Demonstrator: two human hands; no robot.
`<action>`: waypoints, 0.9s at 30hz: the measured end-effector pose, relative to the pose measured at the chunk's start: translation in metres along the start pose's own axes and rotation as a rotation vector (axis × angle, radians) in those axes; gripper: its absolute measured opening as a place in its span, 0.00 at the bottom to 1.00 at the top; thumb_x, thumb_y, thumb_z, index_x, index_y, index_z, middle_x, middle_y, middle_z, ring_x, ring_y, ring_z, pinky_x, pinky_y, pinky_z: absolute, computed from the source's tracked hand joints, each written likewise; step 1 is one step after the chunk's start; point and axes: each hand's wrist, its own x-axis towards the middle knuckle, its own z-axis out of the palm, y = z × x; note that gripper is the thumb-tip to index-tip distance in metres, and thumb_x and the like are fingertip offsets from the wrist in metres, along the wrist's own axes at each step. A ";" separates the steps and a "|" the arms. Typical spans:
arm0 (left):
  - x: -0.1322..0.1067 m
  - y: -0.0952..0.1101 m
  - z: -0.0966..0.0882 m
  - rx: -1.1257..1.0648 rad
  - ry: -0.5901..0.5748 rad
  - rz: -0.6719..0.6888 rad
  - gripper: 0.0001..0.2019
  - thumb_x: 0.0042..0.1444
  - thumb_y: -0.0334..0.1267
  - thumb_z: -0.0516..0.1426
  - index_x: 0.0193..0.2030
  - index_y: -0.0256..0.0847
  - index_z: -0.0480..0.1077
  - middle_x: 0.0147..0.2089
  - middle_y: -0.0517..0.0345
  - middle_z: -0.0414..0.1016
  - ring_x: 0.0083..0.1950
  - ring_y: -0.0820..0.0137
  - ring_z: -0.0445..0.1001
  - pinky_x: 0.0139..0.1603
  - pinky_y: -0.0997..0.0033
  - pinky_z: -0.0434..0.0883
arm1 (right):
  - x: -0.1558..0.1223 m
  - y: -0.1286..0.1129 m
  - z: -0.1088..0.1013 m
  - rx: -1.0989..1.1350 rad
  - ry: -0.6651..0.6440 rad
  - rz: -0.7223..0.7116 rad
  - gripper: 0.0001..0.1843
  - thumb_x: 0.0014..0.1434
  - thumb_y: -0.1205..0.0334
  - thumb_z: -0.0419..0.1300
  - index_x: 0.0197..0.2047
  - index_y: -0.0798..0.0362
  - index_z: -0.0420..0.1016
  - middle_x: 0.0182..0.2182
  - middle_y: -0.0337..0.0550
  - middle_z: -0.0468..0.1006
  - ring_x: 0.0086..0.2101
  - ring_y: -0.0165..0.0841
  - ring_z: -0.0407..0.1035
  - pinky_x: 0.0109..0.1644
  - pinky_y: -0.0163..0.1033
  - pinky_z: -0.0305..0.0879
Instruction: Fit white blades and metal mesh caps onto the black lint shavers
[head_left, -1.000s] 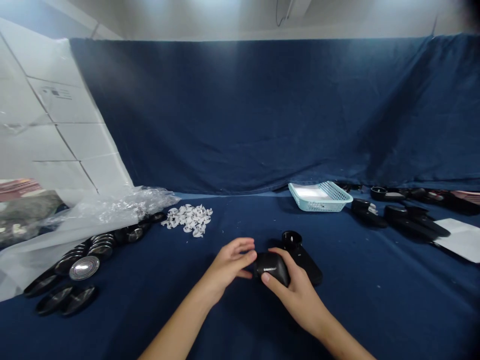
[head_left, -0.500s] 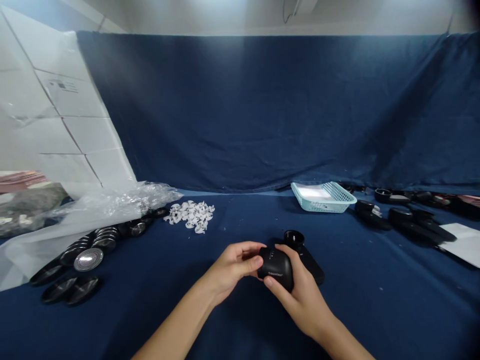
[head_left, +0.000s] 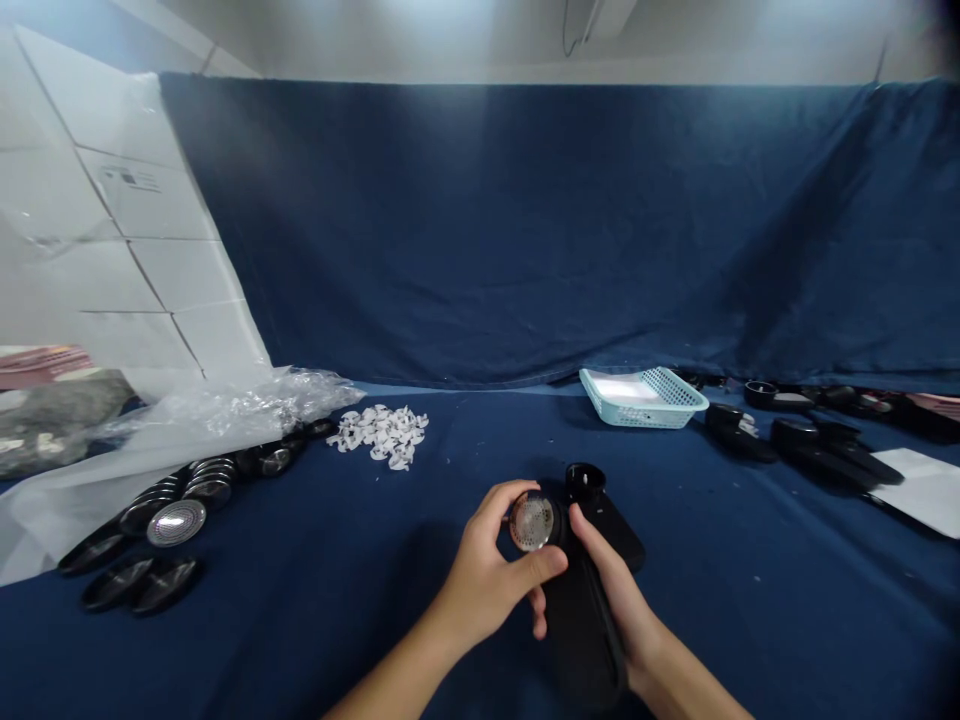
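Note:
A black fabric shaver (head_left: 581, 620) lies between my hands, its round perforated metal head (head_left: 533, 522) turned up toward me. My left hand (head_left: 484, 570) curls around that head, thumb at its lower edge and fingers at the far side. Along the right side of the black body, my right hand (head_left: 619, 600) grips it, with the thumb near the head; its other fingers are mostly hidden. Just behind it, a second black body with an open round cup (head_left: 586, 482) rests on the blue cloth, partly covered by my right hand.
Small white plastic parts (head_left: 384, 432) form a pile at centre left. Black-rimmed perforated metal discs (head_left: 177, 522) lie at left beside clear plastic wrap (head_left: 247, 400). A light blue basket (head_left: 651, 412) holds something white. More black bodies (head_left: 821, 450) and white paper (head_left: 919, 490) are at right.
The shaver has turned in my hands: its rounded black end with lettering faced me before, and now the perforated head and long body show. My left hand has shifted its hold onto the head.

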 end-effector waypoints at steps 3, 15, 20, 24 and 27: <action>-0.002 0.006 -0.004 0.099 -0.012 0.220 0.35 0.34 0.52 0.71 0.51 0.43 0.71 0.64 0.45 0.60 0.56 0.53 0.70 0.58 0.54 0.68 | 0.003 0.004 0.004 0.073 -0.186 0.039 0.37 0.54 0.29 0.51 0.26 0.58 0.77 0.20 0.47 0.75 0.21 0.34 0.72 0.25 0.35 0.68; -0.010 0.026 -0.002 0.200 -0.186 0.346 0.31 0.28 0.30 0.73 0.44 0.43 0.72 0.57 0.53 0.71 0.64 0.55 0.63 0.64 0.56 0.60 | 0.015 0.009 0.019 0.298 -0.217 -0.347 0.14 0.50 0.51 0.66 0.39 0.47 0.76 0.41 0.37 0.78 0.52 0.34 0.68 0.58 0.38 0.64; -0.007 0.030 -0.005 0.157 -0.249 0.354 0.31 0.24 0.34 0.74 0.41 0.42 0.73 0.49 0.55 0.76 0.61 0.55 0.66 0.62 0.54 0.62 | 0.034 0.016 0.019 0.280 -0.158 -0.457 0.04 0.53 0.56 0.63 0.31 0.45 0.72 0.33 0.32 0.75 0.46 0.28 0.70 0.53 0.31 0.66; -0.006 0.030 -0.006 0.111 -0.303 0.367 0.30 0.24 0.41 0.74 0.39 0.41 0.73 0.46 0.53 0.77 0.58 0.53 0.68 0.61 0.53 0.64 | 0.034 0.016 0.024 0.364 -0.159 -0.497 0.08 0.55 0.67 0.61 0.28 0.45 0.70 0.29 0.29 0.74 0.37 0.25 0.71 0.47 0.26 0.66; -0.006 0.030 -0.006 0.082 -0.337 0.372 0.29 0.26 0.42 0.74 0.39 0.41 0.73 0.45 0.53 0.76 0.56 0.54 0.70 0.59 0.53 0.65 | 0.023 0.014 0.028 0.491 -0.194 -0.403 0.09 0.54 0.69 0.62 0.27 0.45 0.70 0.27 0.29 0.73 0.34 0.25 0.71 0.47 0.25 0.66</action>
